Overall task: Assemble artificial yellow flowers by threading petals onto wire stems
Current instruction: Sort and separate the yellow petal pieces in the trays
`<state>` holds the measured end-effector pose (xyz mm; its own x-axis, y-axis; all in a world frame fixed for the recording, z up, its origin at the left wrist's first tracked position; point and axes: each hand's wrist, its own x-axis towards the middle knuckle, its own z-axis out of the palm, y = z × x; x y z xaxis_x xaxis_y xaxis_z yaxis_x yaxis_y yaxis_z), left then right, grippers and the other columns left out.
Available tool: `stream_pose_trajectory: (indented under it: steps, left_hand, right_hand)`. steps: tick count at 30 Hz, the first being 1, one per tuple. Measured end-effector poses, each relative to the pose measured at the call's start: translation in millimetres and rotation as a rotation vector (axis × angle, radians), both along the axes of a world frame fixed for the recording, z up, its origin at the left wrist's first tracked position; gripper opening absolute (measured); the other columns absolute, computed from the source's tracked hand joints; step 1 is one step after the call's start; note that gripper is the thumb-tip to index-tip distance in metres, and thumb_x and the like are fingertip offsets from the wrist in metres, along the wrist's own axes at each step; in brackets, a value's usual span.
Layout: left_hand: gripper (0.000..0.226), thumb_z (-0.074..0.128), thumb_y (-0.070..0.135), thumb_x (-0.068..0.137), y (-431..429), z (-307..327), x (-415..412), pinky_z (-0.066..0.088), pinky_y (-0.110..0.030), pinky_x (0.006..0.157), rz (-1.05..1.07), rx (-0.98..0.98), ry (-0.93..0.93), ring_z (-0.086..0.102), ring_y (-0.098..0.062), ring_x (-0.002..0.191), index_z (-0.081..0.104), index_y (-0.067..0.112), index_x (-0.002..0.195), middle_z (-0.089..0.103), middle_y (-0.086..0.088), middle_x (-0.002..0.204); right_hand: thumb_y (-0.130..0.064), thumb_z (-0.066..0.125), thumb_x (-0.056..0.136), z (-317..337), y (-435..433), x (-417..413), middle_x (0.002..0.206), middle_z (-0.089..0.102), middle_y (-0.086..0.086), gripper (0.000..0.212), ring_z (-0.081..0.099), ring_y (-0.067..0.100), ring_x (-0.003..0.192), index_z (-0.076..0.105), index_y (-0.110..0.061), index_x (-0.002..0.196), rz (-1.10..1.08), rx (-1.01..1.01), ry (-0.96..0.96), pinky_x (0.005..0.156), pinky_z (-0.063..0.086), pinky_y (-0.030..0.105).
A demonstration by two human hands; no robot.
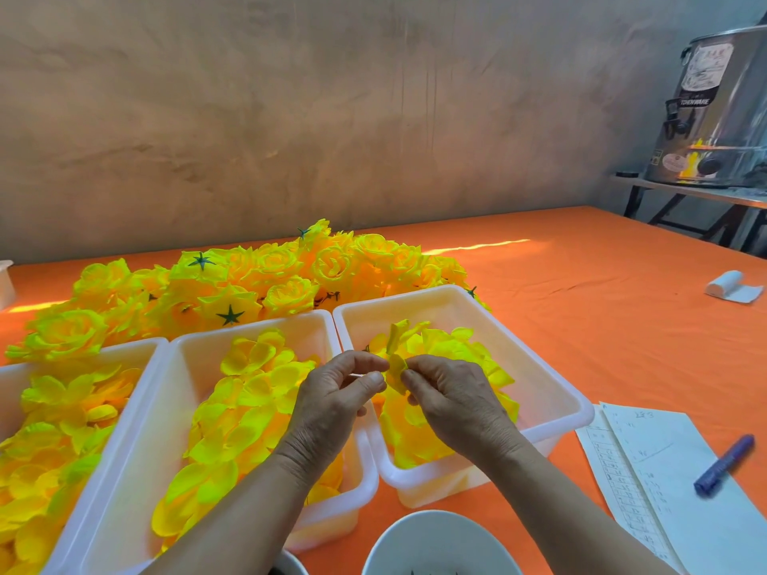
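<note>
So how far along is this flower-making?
Done: a heap of finished flowers lies behind the white bins. In hand: the left hand and right hand pinch one petal piece above the right bin. Left: loose petals lie thick in all three bins, so plenty remains.

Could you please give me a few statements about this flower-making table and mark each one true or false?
1. The left hand and right hand both pinch a yellow petal over the right-hand tray. True.
2. The finished flowers sit inside that tray. False: they lie on the orange cloth behind the trays.
3. The pen lies on the paper. True.
4. The pen is red. False: it is blue.
</note>
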<state>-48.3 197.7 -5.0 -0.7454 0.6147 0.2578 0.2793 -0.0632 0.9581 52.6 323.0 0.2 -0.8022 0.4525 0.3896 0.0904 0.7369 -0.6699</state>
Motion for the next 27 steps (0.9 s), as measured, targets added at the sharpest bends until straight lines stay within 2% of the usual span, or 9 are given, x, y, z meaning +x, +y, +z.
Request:
stream_pose_trajectory:
  steps: [2,6,11,15,17,19,21,24,27]
  left_hand:
    - [0.028,0.064,0.036,0.064,0.5,-0.8,-0.4,0.045,-0.020,0.057,0.008,-0.015,0.022,0.069,-0.018,0.082,0.074,0.024,0.088,0.074,-0.003,0.084]
    - [0.026,0.067,0.031,0.065,0.9,-3.1,-1.7,0.045,-0.014,0.059,0.008,-0.035,0.054,0.064,-0.001,0.068,0.073,0.023,0.088,0.074,0.005,0.082]
    - [0.031,0.087,0.041,0.061,0.7,-5.7,-3.5,0.051,-0.014,0.066,0.013,-0.073,0.108,0.064,0.002,0.069,0.069,0.028,0.083,0.071,0.018,0.078]
    - [0.015,0.079,0.029,0.069,1.8,-7.6,-3.7,0.046,-0.018,0.060,0.051,-0.072,0.126,0.056,-0.001,0.060,0.066,0.025,0.070,0.064,0.013,0.062]
    - [0.019,0.076,0.018,0.076,2.7,-7.7,-5.6,0.046,-0.021,0.054,0.105,-0.063,0.089,0.058,-0.009,0.060,0.060,0.021,0.065,0.060,0.010,0.057]
    - [0.024,0.068,0.007,0.083,3.3,-6.4,-7.9,0.047,-0.020,0.048,0.160,-0.026,0.026,0.068,-0.018,0.067,0.055,0.016,0.066,0.060,0.007,0.058]
    - [0.022,0.061,0.002,0.088,3.3,-4.4,-8.8,0.047,-0.020,0.045,0.192,0.010,-0.019,0.073,-0.018,0.073,0.052,0.012,0.070,0.064,0.002,0.064]
    - [0.020,0.058,0.004,0.090,3.1,-2.8,-10.0,0.049,-0.022,0.045,0.235,0.049,-0.069,0.073,-0.018,0.072,0.049,0.010,0.073,0.067,-0.011,0.075]
    - [0.021,0.057,0.004,0.090,2.2,-2.3,-12.3,0.049,-0.022,0.044,0.260,0.099,-0.140,0.074,-0.020,0.070,0.046,0.012,0.074,0.064,-0.008,0.071]
  right_hand:
    - [-0.019,0.055,0.093,0.1,0.8,-0.9,0.069,0.067,0.004,0.018,0.062,0.019,0.070,0.071,-0.017,0.084,0.002,-0.053,0.000,0.068,0.049,0.040]
    - [-0.019,0.055,0.092,1.1,-0.4,-0.5,0.067,0.069,-0.002,0.021,0.064,0.009,0.065,0.071,-0.022,0.079,0.022,-0.124,0.009,0.067,0.052,0.040]
    - [-0.023,0.061,0.090,2.0,-1.5,1.1,0.060,0.064,0.000,0.018,0.059,0.012,0.060,0.069,-0.023,0.074,0.002,-0.094,0.060,0.064,0.048,0.039]
    - [-0.021,0.060,0.089,2.9,-4.3,1.5,0.062,0.064,0.007,0.019,0.060,0.022,0.063,0.068,-0.017,0.072,-0.030,-0.107,0.071,0.065,0.048,0.040]
    - [-0.021,0.058,0.088,3.6,-4.6,1.6,0.060,0.062,0.004,0.020,0.058,0.018,0.063,0.064,-0.016,0.070,-0.114,-0.099,0.090,0.064,0.046,0.036]
    - [-0.019,0.057,0.088,4.4,-3.7,2.7,0.053,0.052,-0.002,0.023,0.049,0.010,0.059,0.056,-0.018,0.064,-0.233,-0.090,0.133,0.061,0.035,0.032]
    - [-0.019,0.056,0.087,5.5,-2.3,4.4,0.050,0.043,-0.004,0.027,0.044,0.007,0.056,0.048,-0.020,0.061,-0.329,-0.117,0.192,0.056,0.026,0.029]
    - [-0.024,0.057,0.089,5.5,1.4,6.1,0.053,0.047,-0.004,0.025,0.045,0.013,0.056,0.053,-0.015,0.065,-0.461,-0.233,0.310,0.057,0.027,0.029]
    - [-0.029,0.057,0.091,5.2,5.0,6.7,0.057,0.052,-0.007,0.023,0.048,0.016,0.061,0.054,-0.018,0.071,-0.594,-0.319,0.436,0.061,0.025,0.028]
